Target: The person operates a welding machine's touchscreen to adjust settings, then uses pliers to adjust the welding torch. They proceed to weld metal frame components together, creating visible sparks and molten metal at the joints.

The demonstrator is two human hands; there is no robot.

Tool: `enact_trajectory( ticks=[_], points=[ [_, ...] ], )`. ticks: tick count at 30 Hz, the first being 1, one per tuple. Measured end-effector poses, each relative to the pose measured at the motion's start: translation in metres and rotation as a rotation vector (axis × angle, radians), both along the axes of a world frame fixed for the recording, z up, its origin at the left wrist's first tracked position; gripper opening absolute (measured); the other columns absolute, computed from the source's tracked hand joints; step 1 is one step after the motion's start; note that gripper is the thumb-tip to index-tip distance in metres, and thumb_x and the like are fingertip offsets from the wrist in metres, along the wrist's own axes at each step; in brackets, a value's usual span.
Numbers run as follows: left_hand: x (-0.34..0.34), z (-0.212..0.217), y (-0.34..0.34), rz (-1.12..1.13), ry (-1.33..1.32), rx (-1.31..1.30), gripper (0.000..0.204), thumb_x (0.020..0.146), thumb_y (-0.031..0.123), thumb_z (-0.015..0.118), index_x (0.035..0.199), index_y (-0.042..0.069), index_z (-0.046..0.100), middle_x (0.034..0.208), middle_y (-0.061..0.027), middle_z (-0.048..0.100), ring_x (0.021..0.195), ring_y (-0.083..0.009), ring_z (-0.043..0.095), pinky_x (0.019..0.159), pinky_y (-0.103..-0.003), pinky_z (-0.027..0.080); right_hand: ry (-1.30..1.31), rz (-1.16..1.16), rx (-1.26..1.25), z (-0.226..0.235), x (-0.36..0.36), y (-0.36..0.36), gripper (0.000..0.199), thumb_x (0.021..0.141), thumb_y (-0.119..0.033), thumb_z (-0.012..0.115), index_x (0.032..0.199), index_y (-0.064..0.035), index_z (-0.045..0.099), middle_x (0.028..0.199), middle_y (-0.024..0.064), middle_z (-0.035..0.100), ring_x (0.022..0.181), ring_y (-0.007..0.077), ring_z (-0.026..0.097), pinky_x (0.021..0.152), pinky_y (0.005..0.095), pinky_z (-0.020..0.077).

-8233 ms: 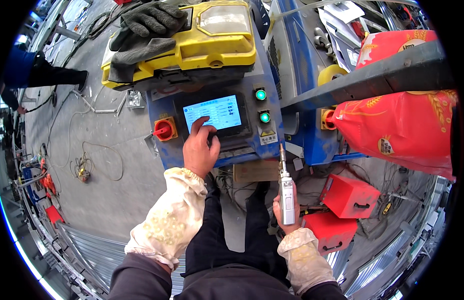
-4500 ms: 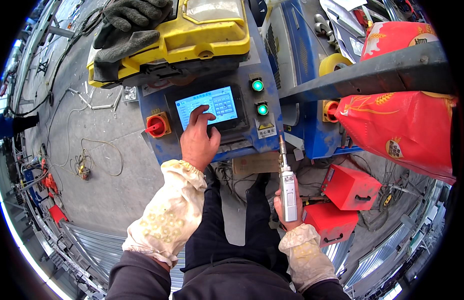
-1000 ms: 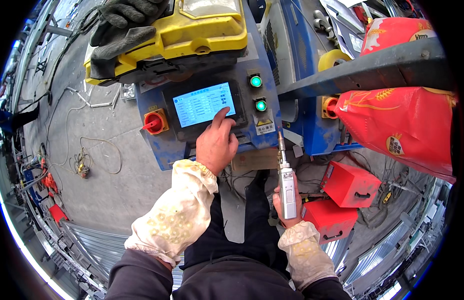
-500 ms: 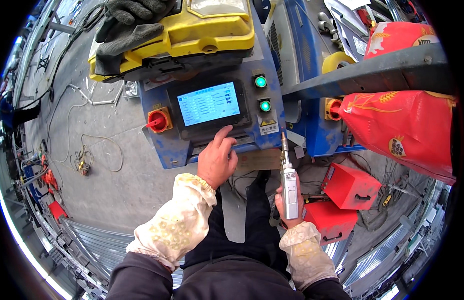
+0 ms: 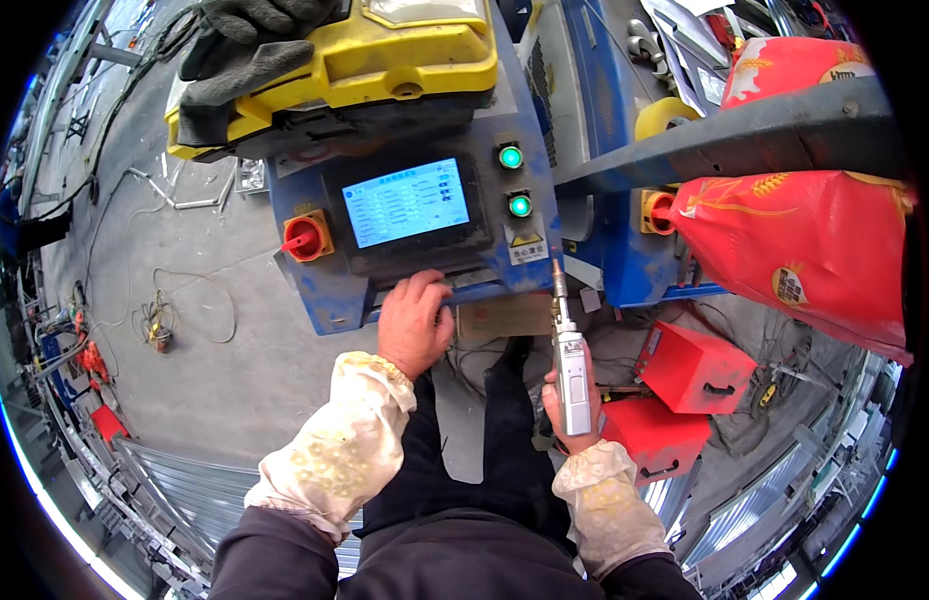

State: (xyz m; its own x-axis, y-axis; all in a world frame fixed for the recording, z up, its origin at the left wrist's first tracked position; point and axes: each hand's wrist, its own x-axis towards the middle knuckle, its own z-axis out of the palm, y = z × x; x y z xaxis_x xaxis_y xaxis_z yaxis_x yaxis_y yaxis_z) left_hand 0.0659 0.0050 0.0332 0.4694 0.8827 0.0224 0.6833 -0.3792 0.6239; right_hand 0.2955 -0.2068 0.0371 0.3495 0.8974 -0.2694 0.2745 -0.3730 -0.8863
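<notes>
My left hand (image 5: 415,322) rests at the lower edge of the blue control panel (image 5: 330,290), fingers lying over its lip and thumb apart. Above it is a lit touchscreen (image 5: 405,203) in a black frame. A red rotary switch (image 5: 305,238) sits left of the screen; two green lit buttons, the upper button (image 5: 511,157) and the lower button (image 5: 521,205), sit to its right. My right hand (image 5: 553,408) is closed round a silver handheld welding torch (image 5: 575,385). The torch stands nozzle away from me, its copper-coloured tip close to the panel's right corner.
A yellow and black tool case (image 5: 405,60) with grey gloves (image 5: 250,75) lies atop the machine. A dark metal bar (image 5: 735,140) crosses at the right, beside a red bag (image 5: 795,255). Red boxes (image 5: 710,375) stand on the floor at right; cables (image 5: 160,330) lie at left.
My left hand has drawn back from just below the screen to the panel's lower lip. My right hand still holds the torch. The whole view has shifted slightly.
</notes>
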Motion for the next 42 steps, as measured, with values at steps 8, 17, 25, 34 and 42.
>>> enact_trajectory(
  ticks=[8, 17, 25, 34, 42],
  points=[
    [-0.009, -0.035, -0.005, -0.043, 0.143, 0.009, 0.029, 0.088, 0.026, 0.073, 0.109, 0.009, 0.065, 0.103, -0.0121, 0.069, 0.095, -0.0369, 0.064, 0.084, -0.048, 0.05, 0.026, 0.043, -0.034, 0.017, -0.001, 0.003, 0.088, 0.087, -0.008, 0.073, 0.164, -0.0079, 0.031, 0.116, 0.0102, 0.072, 0.09, 0.0192, 0.074, 0.084, 0.0343, 0.0594],
    [-0.004, -0.046, -0.006, -0.039, 0.243, 0.065, 0.031, 0.087, 0.036, 0.074, 0.106, 0.012, 0.069, 0.096, -0.0089, 0.07, 0.09, -0.0333, 0.066, 0.08, -0.047, 0.051, 0.05, 0.055, -0.065, 0.014, 0.0, 0.004, 0.087, 0.088, -0.008, 0.073, 0.164, -0.0078, 0.03, 0.115, 0.0101, 0.07, 0.09, 0.0206, 0.073, 0.084, 0.0357, 0.0592],
    [0.0, -0.044, -0.006, -0.032, 0.265, 0.087, 0.026, 0.088, 0.033, 0.072, 0.102, 0.01, 0.069, 0.094, -0.0095, 0.07, 0.088, -0.0348, 0.066, 0.079, -0.046, 0.051, 0.222, -0.009, -0.1, -0.007, 0.003, -0.008, 0.087, 0.088, -0.007, 0.073, 0.164, -0.008, 0.03, 0.113, 0.0111, 0.071, 0.091, 0.0219, 0.074, 0.083, 0.0362, 0.0596],
    [0.0, -0.046, -0.006, -0.044, 0.306, 0.085, 0.03, 0.086, 0.036, 0.073, 0.103, 0.012, 0.069, 0.093, -0.0086, 0.067, 0.089, -0.0333, 0.065, 0.08, -0.046, 0.051, 0.272, 0.026, -0.031, -0.002, 0.017, -0.005, 0.088, 0.089, -0.006, 0.072, 0.165, -0.0104, 0.029, 0.107, 0.0067, 0.071, 0.091, 0.0161, 0.071, 0.084, 0.0326, 0.0583],
    [0.0, -0.047, -0.007, -0.041, 0.309, 0.103, 0.03, 0.085, 0.036, 0.073, 0.103, 0.012, 0.069, 0.092, -0.0085, 0.067, 0.088, -0.0333, 0.065, 0.079, -0.047, 0.051, 0.303, 0.014, -0.034, -0.003, 0.022, -0.006, 0.088, 0.088, -0.006, 0.073, 0.165, -0.0104, 0.031, 0.103, 0.0053, 0.071, 0.09, 0.0149, 0.071, 0.083, 0.032, 0.0583]
  ],
)
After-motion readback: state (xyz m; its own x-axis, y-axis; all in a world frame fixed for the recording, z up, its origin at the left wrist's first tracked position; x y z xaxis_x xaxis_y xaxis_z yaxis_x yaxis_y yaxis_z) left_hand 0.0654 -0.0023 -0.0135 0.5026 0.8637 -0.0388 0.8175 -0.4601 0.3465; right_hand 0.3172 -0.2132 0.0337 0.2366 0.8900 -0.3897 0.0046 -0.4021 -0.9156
